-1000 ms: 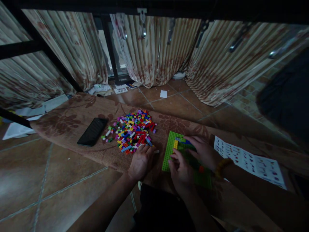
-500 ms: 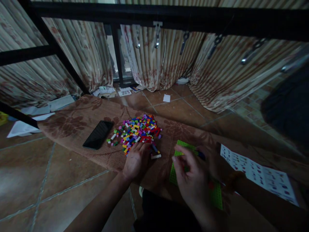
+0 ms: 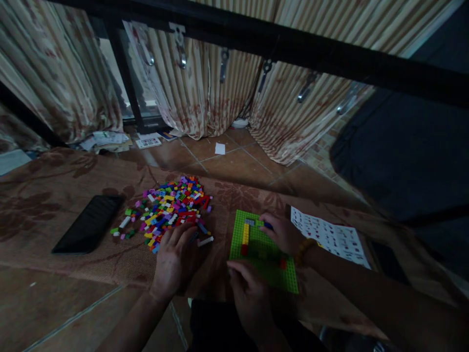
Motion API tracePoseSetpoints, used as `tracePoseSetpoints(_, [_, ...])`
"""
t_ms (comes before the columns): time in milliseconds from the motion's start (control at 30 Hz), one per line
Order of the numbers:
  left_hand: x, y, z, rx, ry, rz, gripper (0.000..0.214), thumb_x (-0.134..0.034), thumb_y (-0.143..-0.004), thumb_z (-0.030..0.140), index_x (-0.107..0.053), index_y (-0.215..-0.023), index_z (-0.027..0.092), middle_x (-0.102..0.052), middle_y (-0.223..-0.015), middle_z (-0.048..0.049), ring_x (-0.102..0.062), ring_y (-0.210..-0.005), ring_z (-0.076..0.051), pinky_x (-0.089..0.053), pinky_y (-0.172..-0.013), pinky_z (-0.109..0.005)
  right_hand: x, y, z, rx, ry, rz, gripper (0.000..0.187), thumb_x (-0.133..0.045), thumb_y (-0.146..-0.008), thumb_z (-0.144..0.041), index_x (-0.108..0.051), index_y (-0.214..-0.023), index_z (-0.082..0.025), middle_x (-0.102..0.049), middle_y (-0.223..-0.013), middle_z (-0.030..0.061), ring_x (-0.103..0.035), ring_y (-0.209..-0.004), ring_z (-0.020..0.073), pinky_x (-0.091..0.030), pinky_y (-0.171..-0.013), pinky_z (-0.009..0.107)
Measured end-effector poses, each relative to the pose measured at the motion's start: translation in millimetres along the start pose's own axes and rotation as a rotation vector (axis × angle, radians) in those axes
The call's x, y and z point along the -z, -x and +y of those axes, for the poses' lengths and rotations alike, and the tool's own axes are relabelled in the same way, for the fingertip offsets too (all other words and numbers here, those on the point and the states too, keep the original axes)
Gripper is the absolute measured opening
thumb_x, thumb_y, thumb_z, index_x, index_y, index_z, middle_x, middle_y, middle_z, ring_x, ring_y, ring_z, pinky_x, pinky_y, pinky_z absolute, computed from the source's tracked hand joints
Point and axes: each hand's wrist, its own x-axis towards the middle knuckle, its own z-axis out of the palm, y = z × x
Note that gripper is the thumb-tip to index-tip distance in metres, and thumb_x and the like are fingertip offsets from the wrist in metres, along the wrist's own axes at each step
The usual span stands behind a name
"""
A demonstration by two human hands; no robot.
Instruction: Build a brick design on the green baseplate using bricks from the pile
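My left hand (image 3: 174, 261) lies at the near edge of a heap of toy bricks (image 3: 169, 208), its fingers curled down and close together. Dark pieces show by its fingertips, but what is under them is hidden. Beside the lower left edge of a green baseplate (image 3: 234, 239), my right hand (image 3: 251, 291) is closed, thumb against forefinger; anything in that pinch is too dark to make out. A column of yellow, orange and red bricks (image 3: 245, 238) stands on the plate, with a grey piece (image 3: 250, 222) at its top. Another person's hand (image 3: 282, 233) holds a blue brick (image 3: 268, 226) over the plate.
A black phone (image 3: 90, 225) lies left of the heap on the patterned cloth (image 3: 139, 266). To the right are a printed picture sheet (image 3: 330, 235) and a dark flat object (image 3: 389, 261). A black bar with hanging metal hooks (image 3: 224, 63) crosses above, before curtains.
The view has swung right. My right hand has drawn back from over the baseplate to its near left edge, uncovering the brick column. My left hand stays at the heap.
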Motion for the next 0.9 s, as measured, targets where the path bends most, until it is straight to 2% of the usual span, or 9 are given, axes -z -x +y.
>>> tracePoseSetpoints(200, [-5.3, 11, 26, -0.075, 0.138, -0.113, 0.036, -0.052, -0.088, 0.02, -0.054, -0.124, 0.021, -0.06, -0.123, -0.01, -0.055, -0.111, -0.027, -0.05, -0.094, -0.044, -7, 2, 1, 0.026, -0.037, -0.033, 0.023, -0.048, -0.094, -0.02, -0.07, -0.101, -0.023, -0.072, -0.088, 0.0047, -0.068, -0.082, 0.0159, -0.056, -0.074, 0.027])
tracePoseSetpoints(467, [-22.0, 9, 40, -0.077, 0.197, -0.147, 0.029, -0.049, -0.091, 0.017, -0.056, -0.118, 0.021, -0.063, -0.117, -0.0097, -0.058, -0.106, -0.024, -0.053, -0.089, -0.041, -1, -2, -2, 0.002, -0.033, -0.071, 0.025, -0.045, -0.095, -0.019, -0.068, -0.104, -0.024, -0.071, -0.091, 0.0044, -0.068, -0.086, 0.0154, -0.056, -0.078, 0.028])
tracePoseSetpoints(567, [-26.6, 7, 44, -0.082, 0.22, -0.186, 0.025, -0.049, -0.092, 0.018, -0.057, -0.115, 0.02, -0.063, -0.115, -0.0086, -0.058, -0.103, -0.022, -0.053, -0.089, -0.038, 6, -5, -1, 0.025, -0.005, -0.026, 0.024, -0.046, -0.094, -0.017, -0.067, -0.102, -0.025, -0.072, -0.091, 0.0027, -0.069, -0.084, 0.0145, -0.056, -0.075, 0.027])
tracePoseSetpoints(633, [-29.6, 3, 48, -0.082, 0.223, -0.202, 0.024, -0.049, -0.093, 0.019, -0.057, -0.115, 0.02, -0.064, -0.115, -0.0079, -0.058, -0.102, -0.021, -0.052, -0.089, -0.037, 17, -8, 0, 0.029, 0.033, 0.024, 0.023, -0.047, -0.093, -0.017, -0.068, -0.101, -0.025, -0.072, -0.091, 0.0023, -0.069, -0.084, 0.0147, -0.056, -0.075, 0.027])
tracePoseSetpoints(733, [-35.9, -9, 55, -0.058, 0.222, -0.217, 0.024, -0.051, -0.092, 0.02, -0.057, -0.115, 0.021, -0.064, -0.115, -0.0068, -0.058, -0.103, -0.022, -0.052, -0.089, -0.038, 44, -14, 2, -0.003, 0.126, 0.098, 0.02, -0.049, -0.093, -0.021, -0.068, -0.101, -0.025, -0.073, -0.094, 0.0032, -0.069, -0.086, 0.0164, -0.056, -0.075, 0.029])
tracePoseSetpoints(867, [-52.9, -40, 69, -0.074, 0.232, -0.242, 0.028, -0.057, -0.087, 0.021, -0.058, -0.116, 0.018, -0.063, -0.117, -0.0086, -0.057, -0.107, -0.025, -0.049, -0.093, -0.041, 87, -36, 15, -0.083, 0.317, 0.187, 0.019, -0.052, -0.091, -0.03, -0.067, -0.099, -0.023, -0.071, -0.096, 0.0049, -0.067, -0.087, 0.0196, -0.055, -0.077, 0.034])
tracePoseSetpoints(900, [-58.7, -49, 74, -0.093, 0.23, -0.258, 0.029, -0.059, -0.086, 0.022, -0.058, -0.116, 0.017, -0.063, -0.118, -0.0093, -0.056, -0.108, -0.026, -0.049, -0.094, -0.042, 95, -44, 22, -0.111, 0.367, 0.169, 0.02, -0.053, -0.09, -0.031, -0.066, -0.103, -0.022, -0.07, -0.097, 0.0054, -0.067, -0.087, 0.0202, -0.054, -0.078, 0.035])
